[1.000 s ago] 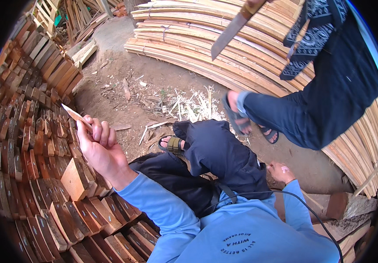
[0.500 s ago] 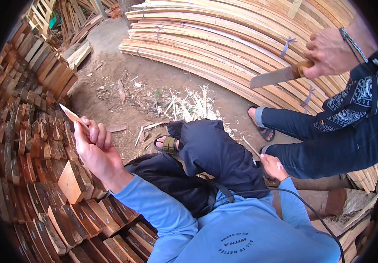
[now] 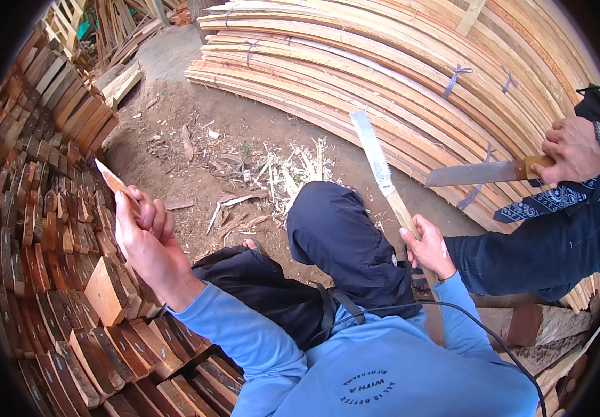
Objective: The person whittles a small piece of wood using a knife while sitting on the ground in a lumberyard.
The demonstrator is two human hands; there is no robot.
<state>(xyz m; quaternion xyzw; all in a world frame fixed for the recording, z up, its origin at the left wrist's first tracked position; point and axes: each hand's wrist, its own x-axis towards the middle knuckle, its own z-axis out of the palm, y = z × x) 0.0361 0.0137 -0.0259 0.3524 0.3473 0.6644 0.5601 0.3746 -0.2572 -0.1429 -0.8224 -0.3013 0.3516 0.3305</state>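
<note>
Raised since a moment ago, the right hand (image 3: 431, 247) now grips a saw (image 3: 381, 167) by its wooden handle, blade pointing up. By the stacked blocks (image 3: 50, 229), the left hand (image 3: 143, 236) pinches a thin wood piece (image 3: 114, 183). Farther right, a co-worker's hand (image 3: 572, 149) holds a knife (image 3: 477, 173) before the plank pile (image 3: 397, 62).
</note>
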